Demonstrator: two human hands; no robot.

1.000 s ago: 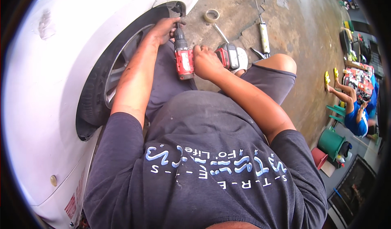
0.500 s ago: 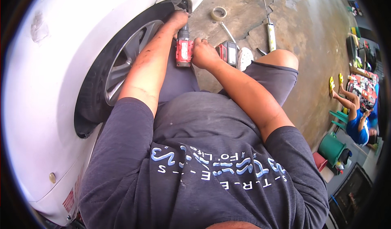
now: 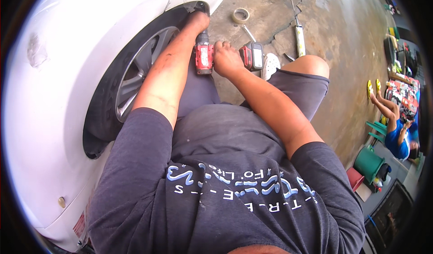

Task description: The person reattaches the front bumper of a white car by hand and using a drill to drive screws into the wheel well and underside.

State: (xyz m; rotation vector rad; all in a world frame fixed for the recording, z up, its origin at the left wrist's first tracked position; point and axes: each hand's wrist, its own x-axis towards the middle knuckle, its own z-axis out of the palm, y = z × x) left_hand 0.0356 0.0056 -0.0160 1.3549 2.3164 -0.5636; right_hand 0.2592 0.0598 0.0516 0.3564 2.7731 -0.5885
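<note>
A red and black cordless drill (image 3: 204, 57) points away from me, beside the front wheel of a white car. My right hand (image 3: 228, 59) is closed round its grip, and the drill's battery (image 3: 253, 56) shows to the right of my fist. My left hand (image 3: 197, 23) is up at the front of the wheel arch, close to the drill's nose. Its fingers look curled, but their tips and anything between them are hidden. The drill's tip runs in by the dark arch edge (image 3: 201, 5), where I cannot make out the contact.
The car's tyre (image 3: 97, 125) and silver rim (image 3: 131, 89) lie along my left arm. On the concrete are a tape roll (image 3: 241, 15), a metal tool (image 3: 249, 33) and a white caulking tube (image 3: 300, 41). At far right, a person in blue (image 3: 397, 139) sits near a green bin (image 3: 367, 163).
The view has shifted slightly against the car. Both hands and the drill keep nearly the same places; my left hand has moved only a little.
</note>
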